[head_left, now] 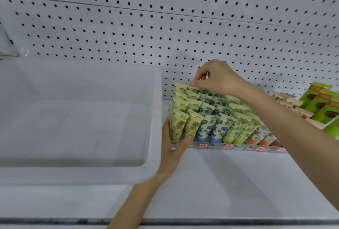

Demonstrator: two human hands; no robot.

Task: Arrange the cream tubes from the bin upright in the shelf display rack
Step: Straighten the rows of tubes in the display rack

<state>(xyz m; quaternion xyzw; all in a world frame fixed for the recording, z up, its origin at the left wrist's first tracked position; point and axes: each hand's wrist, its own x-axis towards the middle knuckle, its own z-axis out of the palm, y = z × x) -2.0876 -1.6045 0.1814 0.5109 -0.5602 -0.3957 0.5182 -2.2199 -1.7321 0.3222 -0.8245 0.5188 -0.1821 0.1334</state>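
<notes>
The bin (82, 129) looks empty, the rack (216, 146) almost full. The right hand (216, 76) pinches a far yellow tube (193, 89); the left hand (172, 144) rests straight-fingered against the rack.

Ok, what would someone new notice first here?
The colourful tubes standing in rows in the rack, right of centre on the shelf. The right hand pinches a back-row tube from above while the left hand rests against the rack's left front corner. A big white bin fills the left.

bare shelf (229, 182) lies open before the rack (238, 147); the bin (156, 118) crowds its left, green boxes (322, 104) its right.
</notes>
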